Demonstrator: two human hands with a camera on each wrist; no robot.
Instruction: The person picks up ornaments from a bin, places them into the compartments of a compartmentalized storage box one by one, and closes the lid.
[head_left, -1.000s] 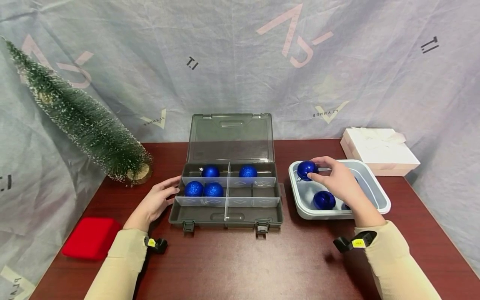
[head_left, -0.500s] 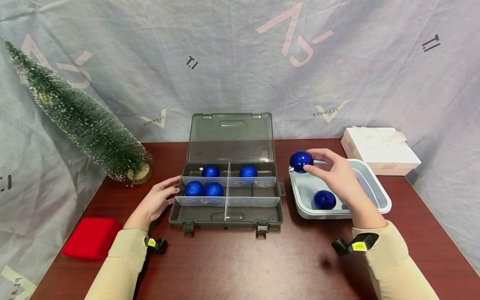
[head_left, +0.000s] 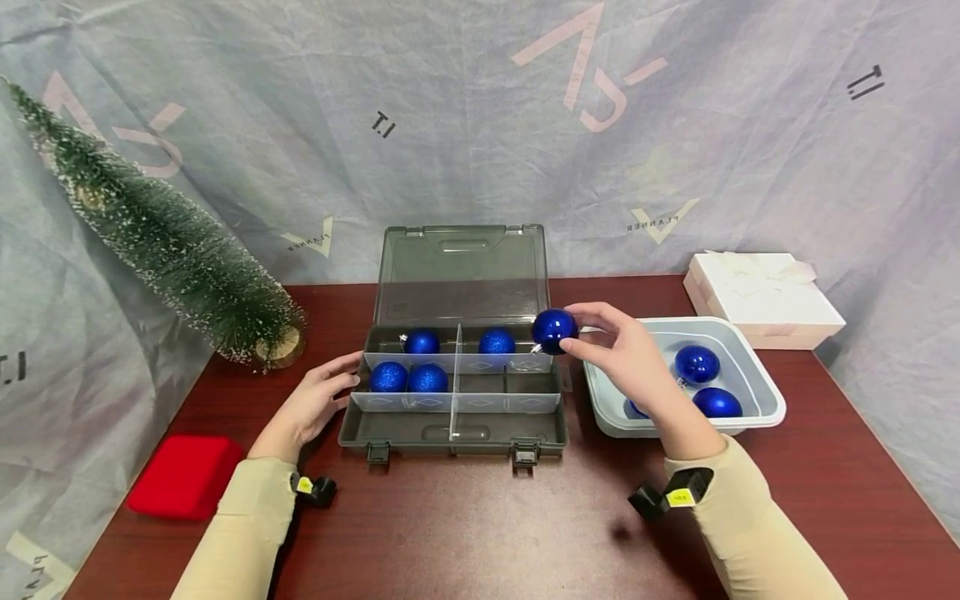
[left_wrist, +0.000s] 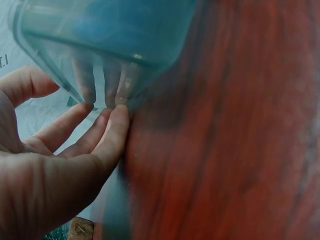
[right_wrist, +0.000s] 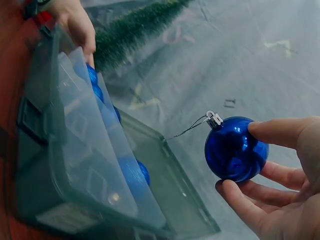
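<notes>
My right hand [head_left: 611,346] pinches a shiny blue ball ornament [head_left: 554,330] [right_wrist: 235,149] by its fingertips, holding it above the right back corner of an open grey compartment case [head_left: 450,429]. Its silver cap and thin hanging wire show in the right wrist view. Inside the case lie several glittery blue balls [head_left: 408,377]. My left hand [head_left: 318,398] [left_wrist: 75,145] rests with straight fingers against the case's left wall. A white bin [head_left: 757,379] to the right holds more shiny blue balls [head_left: 697,363].
A small frosted Christmas tree [head_left: 157,237] stands at the back left. A red box [head_left: 183,475] lies near the front left corner. A white gift box [head_left: 761,296] sits behind the bin. The case's clear lid [head_left: 461,271] stands upright.
My right hand lifted a shiny blue ball out of the white bin and carried it left to the case. The left hand has stayed on the case's side.
</notes>
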